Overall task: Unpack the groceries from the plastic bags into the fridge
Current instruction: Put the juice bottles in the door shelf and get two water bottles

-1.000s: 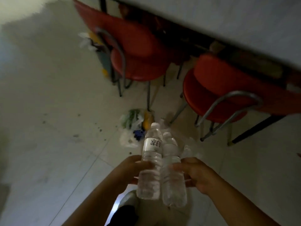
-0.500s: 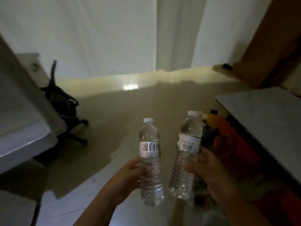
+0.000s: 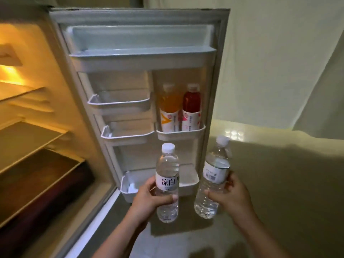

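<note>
Clear plastic water bottles, 2, held upright in front of open fridge door [image 3: 214, 34]. Left hand [image 3: 149, 200] wraps fingers and thumb round left bottle [image 3: 167, 183], white label with dark characters facing camera. Right hand [image 3: 230, 196] grasps right bottle [image 3: 214, 177], barcode label showing, tilted slightly. Bottles apart, both before bottom door bin [image 3: 128, 187]. Orange drink bottle [image 3: 169, 108] and red drink bottle [image 3: 191, 108] stand side by side in right middle door bin [image 3: 180, 135]. Lit fridge interior shelves [image 3: 28, 135] at left.
</note>
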